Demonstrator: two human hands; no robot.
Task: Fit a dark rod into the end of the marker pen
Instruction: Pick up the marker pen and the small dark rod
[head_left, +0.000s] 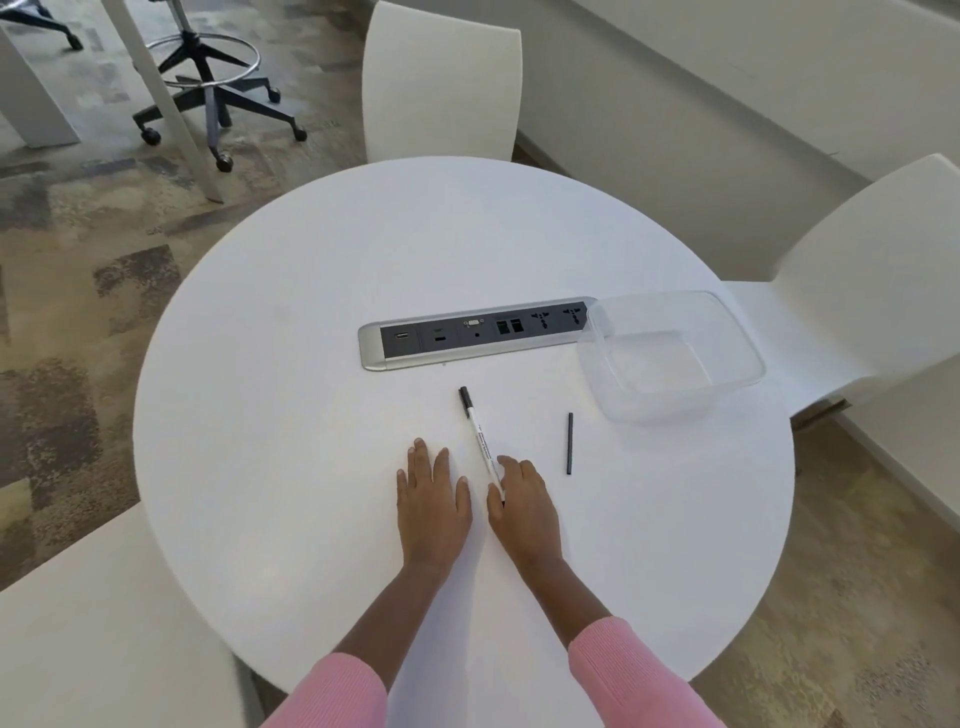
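A white marker pen (479, 436) with a black cap lies on the round white table (291, 415), cap pointing away from me. My right hand (524, 504) rests palm down at the pen's near end, which sits between its thumb and curled forefinger. My left hand (431, 499) lies flat on the table just left of the pen, fingers spread, holding nothing. A short dark rod (570, 443) lies by itself on the table to the right of my right hand, about a hand's width from the pen.
A clear plastic tub (727, 332) stands at the right, overlapping the end of a silver socket strip (374, 358) set into the table. White chairs stand at the far side (441, 83) and at the right (872, 270).
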